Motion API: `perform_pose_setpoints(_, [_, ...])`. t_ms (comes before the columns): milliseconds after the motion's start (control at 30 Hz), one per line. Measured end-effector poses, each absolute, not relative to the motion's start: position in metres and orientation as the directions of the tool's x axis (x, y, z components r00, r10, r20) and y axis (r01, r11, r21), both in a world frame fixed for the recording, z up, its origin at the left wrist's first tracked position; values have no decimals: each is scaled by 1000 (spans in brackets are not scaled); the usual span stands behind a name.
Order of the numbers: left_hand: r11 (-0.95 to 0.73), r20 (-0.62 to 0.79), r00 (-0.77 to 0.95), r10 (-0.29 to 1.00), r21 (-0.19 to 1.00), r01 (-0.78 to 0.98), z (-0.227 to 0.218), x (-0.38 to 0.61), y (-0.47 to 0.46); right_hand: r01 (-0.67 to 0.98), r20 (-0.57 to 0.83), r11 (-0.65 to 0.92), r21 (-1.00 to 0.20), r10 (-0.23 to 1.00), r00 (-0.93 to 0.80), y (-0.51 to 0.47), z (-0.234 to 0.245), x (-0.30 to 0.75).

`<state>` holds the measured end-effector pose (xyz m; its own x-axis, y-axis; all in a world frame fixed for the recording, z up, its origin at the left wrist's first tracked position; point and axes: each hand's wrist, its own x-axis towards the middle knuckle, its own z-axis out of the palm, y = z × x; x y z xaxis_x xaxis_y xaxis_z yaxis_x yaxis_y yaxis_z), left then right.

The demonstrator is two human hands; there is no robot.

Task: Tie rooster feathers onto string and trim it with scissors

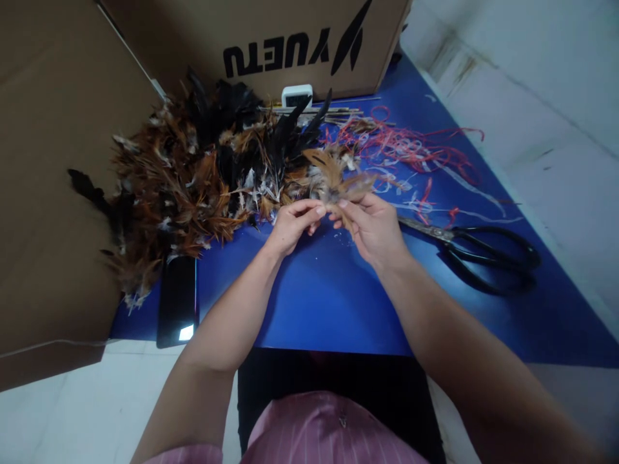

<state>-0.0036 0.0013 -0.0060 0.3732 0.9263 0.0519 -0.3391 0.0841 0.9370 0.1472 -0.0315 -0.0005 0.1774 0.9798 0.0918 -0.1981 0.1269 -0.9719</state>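
Note:
My right hand point(374, 225) pinches a small bunch of brown feathers point(333, 177) over the near part of the blue table. Close beside it, my left hand point(293, 227) is closed in a pinch at the base of the same bunch, thumb against forefinger. Whatever lies between the left fingertips is too small to make out. Just beyond the left hand spreads a large heap of brown and black feathers point(178, 174), with some white quill ends showing. Black-handled scissors point(476, 254) lie to the right of my right hand, their blades partly hidden behind it.
Tangled red and clear strings point(411, 145) lie at the back right. Thin sticks point(333, 115) rest before a small white device point(296, 96) and a cardboard box point(271, 38). A phone point(176, 299) lies at the left front edge of the blue table point(309, 309).

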Motion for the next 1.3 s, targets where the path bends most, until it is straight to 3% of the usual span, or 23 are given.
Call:
perform_pose_setpoints(300, [53, 70, 354, 932, 945, -324, -10, -2, 3, -6, 240, 252, -968, 925, 295, -30, -4, 142])
perform_pose_setpoints(1300, [-29, 105, 342, 934, 975, -220, -13, -2, 5, 146, 285, 247, -958, 883, 374, -34, -3, 140])
